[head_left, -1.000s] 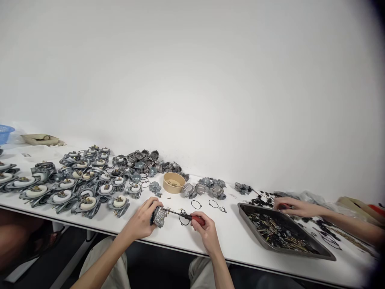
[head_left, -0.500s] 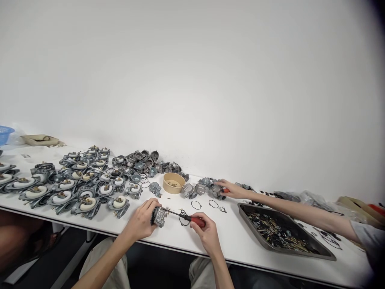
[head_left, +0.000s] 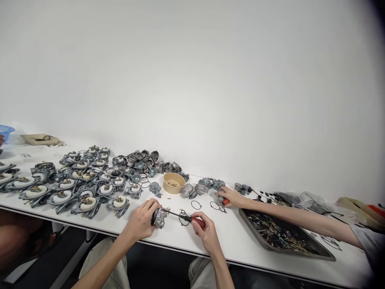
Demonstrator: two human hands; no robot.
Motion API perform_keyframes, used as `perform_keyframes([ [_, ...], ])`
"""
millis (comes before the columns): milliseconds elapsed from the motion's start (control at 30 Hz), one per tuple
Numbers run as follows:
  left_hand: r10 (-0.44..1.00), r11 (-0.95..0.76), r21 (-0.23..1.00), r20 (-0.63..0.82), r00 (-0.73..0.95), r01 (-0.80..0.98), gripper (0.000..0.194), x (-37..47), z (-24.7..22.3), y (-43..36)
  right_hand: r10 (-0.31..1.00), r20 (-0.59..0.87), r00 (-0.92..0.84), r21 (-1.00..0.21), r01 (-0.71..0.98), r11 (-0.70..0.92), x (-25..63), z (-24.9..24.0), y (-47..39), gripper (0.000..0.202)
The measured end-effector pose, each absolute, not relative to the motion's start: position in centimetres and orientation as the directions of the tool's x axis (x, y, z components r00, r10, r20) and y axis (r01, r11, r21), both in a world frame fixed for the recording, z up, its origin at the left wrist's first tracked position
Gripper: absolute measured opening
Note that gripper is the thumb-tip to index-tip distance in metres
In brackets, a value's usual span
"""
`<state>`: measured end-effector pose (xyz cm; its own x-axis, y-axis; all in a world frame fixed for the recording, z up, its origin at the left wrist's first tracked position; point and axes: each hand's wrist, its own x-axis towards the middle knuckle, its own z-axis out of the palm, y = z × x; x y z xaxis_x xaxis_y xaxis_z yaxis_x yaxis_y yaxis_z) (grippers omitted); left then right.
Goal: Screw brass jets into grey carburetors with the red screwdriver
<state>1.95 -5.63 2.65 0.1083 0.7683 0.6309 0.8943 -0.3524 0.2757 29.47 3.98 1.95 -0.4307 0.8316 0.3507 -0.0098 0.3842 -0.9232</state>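
My left hand [head_left: 142, 220] is closed round a grey metal carburetor [head_left: 160, 218], holding it just above the front part of the table. In my right hand [head_left: 209, 234] is a screwdriver [head_left: 197, 222] with a red and black handle, its shaft pointing left. The shaft's tip meets the upper right side of the carburetor; the exact contact point is too small to make out. Beneath the screwdriver lies a black rubber gasket ring [head_left: 184, 218]. Small brass-coloured screws lie near the carburetor.
Several carburetors with white floats [head_left: 63, 196] fill the left side. Behind stands a tan round bowl [head_left: 173, 184] of small screws, near piled metal bowls [head_left: 144, 160]. A co-worker's hand [head_left: 230, 196] reaches in from the right, over a metal tray [head_left: 255, 237] of small parts.
The co-worker's hand has moved slightly right and nearer, away from the grey parts, with something red in it. My hands, the carburetor and the screwdriver have barely moved.
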Motion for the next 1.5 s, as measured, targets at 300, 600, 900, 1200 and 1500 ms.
perform_keyframes([
  [300,0.762,-0.358,0.279,0.638,0.107,0.891,0.056,1.87,2.46,-5.57,0.843,0.346,-0.413,-0.919,0.032,0.392,29.42,2.23,3.86,0.044],
  [600,0.775,-0.345,0.288,0.624,0.097,0.893,0.058,1.88,2.61,-5.7,0.806,0.435,-0.401,-0.863,0.069,0.5,29.26,2.72,3.38,0.036],
  [900,0.766,-0.343,0.253,0.633,0.114,0.905,0.06,1.63,2.15,-5.53,0.828,0.394,-0.399,-0.894,0.042,0.446,29.41,2.67,3.66,0.031],
  [1200,0.762,-0.347,0.237,0.635,0.126,0.907,0.065,1.42,1.84,-5.49,0.842,0.362,-0.401,-0.916,0.013,0.401,29.22,2.61,3.75,0.038],
  [1500,0.749,-0.379,0.249,0.648,0.138,0.891,0.061,1.7,2.37,-5.75,0.875,0.261,-0.409,-0.956,0.017,0.293,29.11,1.92,4.13,0.051],
])
